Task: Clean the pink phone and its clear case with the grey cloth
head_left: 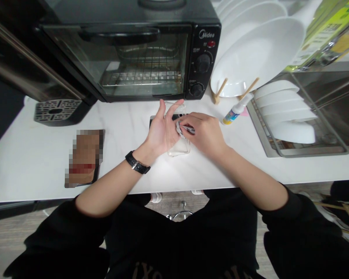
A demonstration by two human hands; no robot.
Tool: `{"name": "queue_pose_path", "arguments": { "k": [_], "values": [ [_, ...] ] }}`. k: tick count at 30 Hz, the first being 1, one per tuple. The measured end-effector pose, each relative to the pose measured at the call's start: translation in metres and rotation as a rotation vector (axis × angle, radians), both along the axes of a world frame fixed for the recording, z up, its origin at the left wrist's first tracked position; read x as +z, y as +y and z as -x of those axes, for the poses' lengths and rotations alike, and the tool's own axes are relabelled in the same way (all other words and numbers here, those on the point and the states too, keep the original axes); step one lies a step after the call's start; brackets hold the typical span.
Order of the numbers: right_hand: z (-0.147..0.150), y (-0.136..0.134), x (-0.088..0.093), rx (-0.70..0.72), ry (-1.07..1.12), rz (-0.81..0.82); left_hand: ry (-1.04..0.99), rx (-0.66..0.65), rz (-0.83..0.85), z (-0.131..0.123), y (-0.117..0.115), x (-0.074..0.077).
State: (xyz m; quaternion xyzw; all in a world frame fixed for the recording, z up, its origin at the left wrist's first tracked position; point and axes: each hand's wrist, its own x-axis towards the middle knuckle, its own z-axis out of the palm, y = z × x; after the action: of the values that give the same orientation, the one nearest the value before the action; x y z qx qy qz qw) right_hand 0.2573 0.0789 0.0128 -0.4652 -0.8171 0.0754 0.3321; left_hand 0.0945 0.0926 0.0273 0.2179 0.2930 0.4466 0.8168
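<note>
My left hand (163, 131) is turned palm up with its fingers spread, over the white counter. My right hand (208, 131) pinches a small crumpled whitish wipe (180, 128) against the left palm near the fingers; whether it is paper or cloth I cannot tell. Beneath the hands lies a clear phone case (178, 149), its lower end showing. A dark flat object (153, 121), perhaps a phone, pokes out behind my left hand, mostly hidden. Right of my right hand stands a small white spray bottle (234, 112) with a blue and yellow label.
A black toaster oven (203, 46) stands behind the hands. Large white plates (258, 50) lean in a wooden rack, and white bowls (291, 112) sit by the sink at right. A device with a pixelated screen (85, 157) lies left, below a black drip tray (58, 112).
</note>
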Motion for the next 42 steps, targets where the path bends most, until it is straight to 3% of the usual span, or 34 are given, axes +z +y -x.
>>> {"name": "queue_pose_path", "arguments": {
  "k": [9,16,21,27,34,38,42],
  "values": [
    [-0.002,0.007,-0.001,-0.147,0.066,-0.070,-0.012,-0.193,0.064,-0.007,-0.004,-0.019],
    [0.003,0.001,0.001,-0.068,0.254,-0.055,0.001,-0.270,0.115,-0.010,-0.006,-0.019],
    [0.007,-0.002,0.001,0.080,0.320,0.007,-0.026,-0.125,0.085,-0.011,-0.006,-0.011],
    [0.009,-0.010,-0.001,0.271,0.118,0.014,0.018,0.006,0.030,-0.003,-0.003,-0.005],
    [0.006,-0.011,0.001,0.528,0.086,0.060,-0.023,0.161,-0.031,0.005,0.001,0.000],
    [0.000,-0.009,0.008,0.536,-0.038,0.127,0.015,0.178,-0.050,0.005,0.001,-0.002],
    [-0.005,-0.006,0.011,0.415,-0.174,0.154,0.038,0.188,-0.075,0.006,0.003,-0.003]
  ]
}}
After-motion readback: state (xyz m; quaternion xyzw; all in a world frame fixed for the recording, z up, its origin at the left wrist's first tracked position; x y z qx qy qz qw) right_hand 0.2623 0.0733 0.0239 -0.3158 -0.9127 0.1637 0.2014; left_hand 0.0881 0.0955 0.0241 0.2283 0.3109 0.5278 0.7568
